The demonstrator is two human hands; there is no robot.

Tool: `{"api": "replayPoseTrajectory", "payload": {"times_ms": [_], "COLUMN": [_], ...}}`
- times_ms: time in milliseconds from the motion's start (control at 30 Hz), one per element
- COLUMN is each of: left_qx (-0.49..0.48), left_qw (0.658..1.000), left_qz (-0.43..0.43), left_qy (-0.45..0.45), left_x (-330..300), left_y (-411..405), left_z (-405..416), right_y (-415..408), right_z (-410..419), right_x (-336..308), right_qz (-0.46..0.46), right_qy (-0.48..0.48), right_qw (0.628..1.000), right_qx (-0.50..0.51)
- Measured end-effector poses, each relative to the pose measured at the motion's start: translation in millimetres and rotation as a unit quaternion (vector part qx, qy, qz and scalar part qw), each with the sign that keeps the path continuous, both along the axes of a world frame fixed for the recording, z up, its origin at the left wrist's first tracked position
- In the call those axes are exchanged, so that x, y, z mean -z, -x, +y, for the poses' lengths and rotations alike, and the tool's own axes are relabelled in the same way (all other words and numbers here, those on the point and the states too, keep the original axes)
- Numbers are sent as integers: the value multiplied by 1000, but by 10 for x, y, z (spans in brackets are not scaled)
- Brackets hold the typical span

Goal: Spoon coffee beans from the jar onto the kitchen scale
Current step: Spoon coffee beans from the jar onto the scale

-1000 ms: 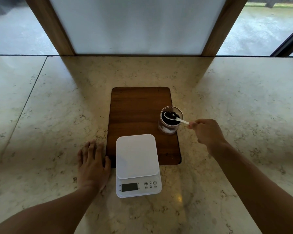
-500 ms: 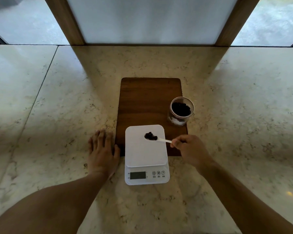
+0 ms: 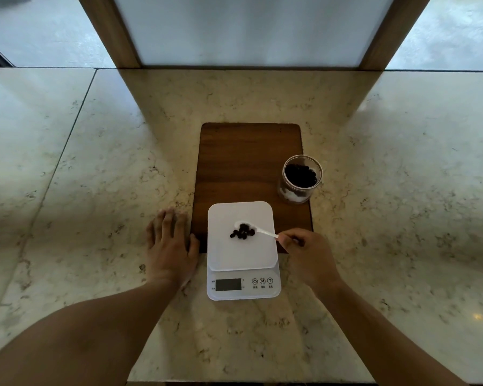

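A white kitchen scale (image 3: pixel 241 254) lies half on a dark wooden board (image 3: pixel 248 160), with its display facing me. Several dark coffee beans (image 3: pixel 242 234) lie spilled on its platform. My right hand (image 3: pixel 308 256) pinches the handle of a small white spoon (image 3: pixel 258 230), tilted over the platform with its bowl among the beans. An open glass jar (image 3: pixel 301 178) with dark beans inside stands on the board's right edge, beyond the scale. My left hand (image 3: pixel 170 245) rests flat on the counter, fingers apart, just left of the scale.
The marble counter (image 3: pixel 95 190) spreads wide on both sides, with a seam line on the left. Wooden window posts (image 3: pixel 109 32) and a frosted pane rise behind the board. The counter's near edge runs just below my forearms.
My right hand carried the spoon from the jar to the scale and tipped it. Beans now lie on the platform. The left hand stayed flat.
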State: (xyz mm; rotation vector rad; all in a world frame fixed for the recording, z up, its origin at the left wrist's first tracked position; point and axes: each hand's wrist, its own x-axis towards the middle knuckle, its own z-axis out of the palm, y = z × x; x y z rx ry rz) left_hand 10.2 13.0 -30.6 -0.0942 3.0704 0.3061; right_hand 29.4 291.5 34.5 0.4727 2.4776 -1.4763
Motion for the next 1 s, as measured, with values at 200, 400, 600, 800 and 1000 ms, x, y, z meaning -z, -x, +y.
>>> {"api": "replayPoseTrajectory", "payload": {"times_ms": [200,400,600,800,1000], "left_qx": [0,0,0,-2,-2], "left_qw": [1000,1000,1000,1000,1000], "left_qz": [3,0,-5,-1,-3], "left_qy": [-3,-3,0,-8,-6], "left_x": [11,32,42,1,-2], "left_y": [-3,-7,-5,-5,-7], "left_z": [-10,-20,-29,-2,-1], "right_y": [9,155,448,609,824], "right_z": [12,97,460,640,596], "right_x": [26,-179,-426,-393,-492], "right_qz": [26,100,232,235,266], "right_qy": [6,-2,-171,-296,-341], "right_qw": [999,991,945,922,902], "right_qx": [21,92,156,87,-13]}}
